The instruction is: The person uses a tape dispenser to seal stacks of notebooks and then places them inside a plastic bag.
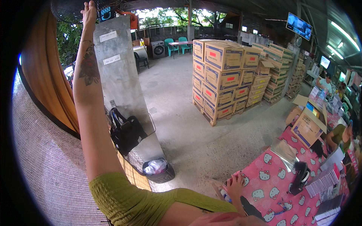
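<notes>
My left arm stretches up at the far left. My left hand is raised beside a dark fan, its fingers extended upward; whether they touch the fan is hard to tell. My right hand rests at the near left edge of a table with a pink patterned cover, fingers apart and nothing visible in them. Farther along the table lie clear plastic sheets, a black tape dispenser and stacks of thin booklets.
An open cardboard box sits on the table's far part. Stacked cartons stand on a pallet. Left of the aisle are a grey partition, a black bag and a waste bin. Another person is at the right.
</notes>
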Motion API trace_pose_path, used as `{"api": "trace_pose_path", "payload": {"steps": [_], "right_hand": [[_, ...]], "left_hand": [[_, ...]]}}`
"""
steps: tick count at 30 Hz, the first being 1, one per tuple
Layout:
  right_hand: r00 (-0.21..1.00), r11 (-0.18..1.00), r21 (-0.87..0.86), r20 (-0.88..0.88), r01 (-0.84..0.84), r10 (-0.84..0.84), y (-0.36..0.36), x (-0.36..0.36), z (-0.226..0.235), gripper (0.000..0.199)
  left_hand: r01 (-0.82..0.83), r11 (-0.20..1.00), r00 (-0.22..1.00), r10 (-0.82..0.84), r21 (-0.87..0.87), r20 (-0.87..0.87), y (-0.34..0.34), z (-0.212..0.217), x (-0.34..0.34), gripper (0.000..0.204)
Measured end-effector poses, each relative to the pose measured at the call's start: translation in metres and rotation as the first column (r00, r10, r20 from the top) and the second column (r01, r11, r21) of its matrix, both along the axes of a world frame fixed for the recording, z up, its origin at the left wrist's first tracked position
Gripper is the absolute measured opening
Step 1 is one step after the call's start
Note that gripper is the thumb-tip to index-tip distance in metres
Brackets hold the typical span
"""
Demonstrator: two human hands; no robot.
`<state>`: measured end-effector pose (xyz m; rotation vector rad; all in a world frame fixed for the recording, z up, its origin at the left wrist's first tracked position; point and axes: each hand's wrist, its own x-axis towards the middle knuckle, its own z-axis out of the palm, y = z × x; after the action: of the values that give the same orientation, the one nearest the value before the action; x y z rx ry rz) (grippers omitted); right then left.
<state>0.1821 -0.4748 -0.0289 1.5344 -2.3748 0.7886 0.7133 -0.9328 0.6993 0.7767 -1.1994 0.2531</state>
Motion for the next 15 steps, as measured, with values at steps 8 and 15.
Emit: {"api": "trace_pose_path", "payload": {"steps": [8,15], "right_hand": [[1.0,1.0,-0.008,-0.007,0.0,0.0,-0.002,0.005,0.004,0.037],[1.0,1.0,-0.002,0.022,0.019,-0.019,-0.002,0.004,0.006,0.036]], "left_hand": [[-0.125,0.992,0.992,0.124,-0.026,-0.035,0.017,-0.001,-0.019,0.081],[-0.221,0.975,0.959,0.223,0.031,-0.172,0.031,-0.01,-0.05,0.092]]}}
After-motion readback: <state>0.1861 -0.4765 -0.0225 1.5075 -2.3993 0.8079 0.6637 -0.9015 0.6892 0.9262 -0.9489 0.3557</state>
